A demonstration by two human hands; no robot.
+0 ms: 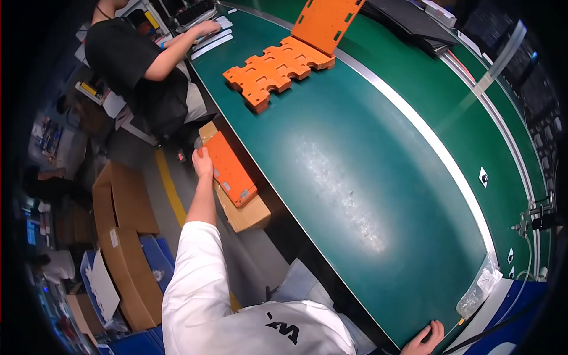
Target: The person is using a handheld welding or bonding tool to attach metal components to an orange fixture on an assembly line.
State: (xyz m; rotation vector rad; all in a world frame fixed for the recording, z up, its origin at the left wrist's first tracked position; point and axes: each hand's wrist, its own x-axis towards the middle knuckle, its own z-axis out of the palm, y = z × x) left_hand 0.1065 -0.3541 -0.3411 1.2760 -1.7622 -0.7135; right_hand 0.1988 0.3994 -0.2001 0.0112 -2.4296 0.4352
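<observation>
My left hand [203,163] reaches out to the left, its fingers bent over the long edge of a flat orange fixture plate [232,168]. The plate has small grey metal pieces along one side. It lies over a brown cardboard box [248,214] beside the table. At the lower right, my right hand [427,338] rests on the green table's edge, fingers loosely bent and holding nothing. Farther up the table [296,154] sits an orange block tray [278,66] with notched sides. Another orange panel [325,23] with slots stands tilted up behind it.
A co-worker in black [133,71] handles white strips [213,44] at the table's far left end. A clear plastic bag [479,287] lies near my right hand. Open cartons [127,266] stand on the floor at left. A metal rail [426,118] curves along the green surface.
</observation>
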